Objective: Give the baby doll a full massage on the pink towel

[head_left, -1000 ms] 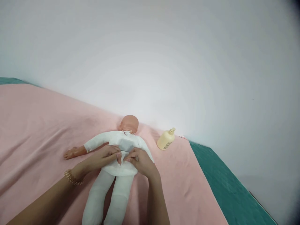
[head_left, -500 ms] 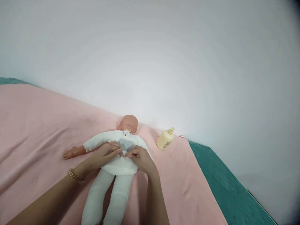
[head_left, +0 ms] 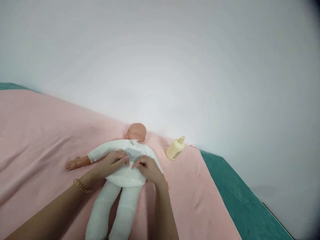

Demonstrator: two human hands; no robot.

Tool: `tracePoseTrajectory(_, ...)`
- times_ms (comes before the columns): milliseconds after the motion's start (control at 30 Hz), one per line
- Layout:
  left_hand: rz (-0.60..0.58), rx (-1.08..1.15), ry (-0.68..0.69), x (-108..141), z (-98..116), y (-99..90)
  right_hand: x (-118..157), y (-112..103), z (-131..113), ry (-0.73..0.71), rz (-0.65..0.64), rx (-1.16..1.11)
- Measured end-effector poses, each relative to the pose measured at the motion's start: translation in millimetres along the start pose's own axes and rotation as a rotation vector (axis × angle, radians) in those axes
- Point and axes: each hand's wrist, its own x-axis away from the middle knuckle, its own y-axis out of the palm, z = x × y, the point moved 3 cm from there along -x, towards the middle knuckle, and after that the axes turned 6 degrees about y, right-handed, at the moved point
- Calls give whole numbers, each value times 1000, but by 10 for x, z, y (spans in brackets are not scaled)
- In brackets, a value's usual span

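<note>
A doll [head_left: 126,178] with white fabric arms, legs and torso lies on the pink cloth, its bare head [head_left: 136,131] away from me. On its torso is a grey patch [head_left: 135,154]. My left hand [head_left: 116,162] rests over the torso's left side, with thumb and fingers pinched at the white fabric below the patch. From the right, my right hand [head_left: 148,167] pinches the same white fabric, its fingertips a short gap from the left ones. What lies under the fingertips is partly hidden.
A cream pump bottle [head_left: 175,148] stands on the pink cloth [head_left: 195,196] to the right of the doll. Green surface [head_left: 240,193] shows beyond the cloth's right edge. A pale wall [head_left: 160,66] rises behind.
The fingertips of my two hands have moved slightly apart along the white fabric. The whole view has shifted a little; doll and bottle stay in place.
</note>
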Motion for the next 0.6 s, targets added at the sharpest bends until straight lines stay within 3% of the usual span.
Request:
tracePoseTrajectory(133, 34, 17, -32, -7, -38, -14, -16, -15, 16, -16, 52, -24)
tracePoseTrajectory(333, -3, 6, -73, -44, -101, 15, -58, 63, 44, -30, 32, 52)
tracePoseTrajectory(467, 45, 36, -85, -43, -106, -11, -83, 52, 55, -74, 34, 39)
tracePoseTrajectory(600, 216, 93, -26, -56, -200, -76, -151, 44, 68, -179, 289, -30)
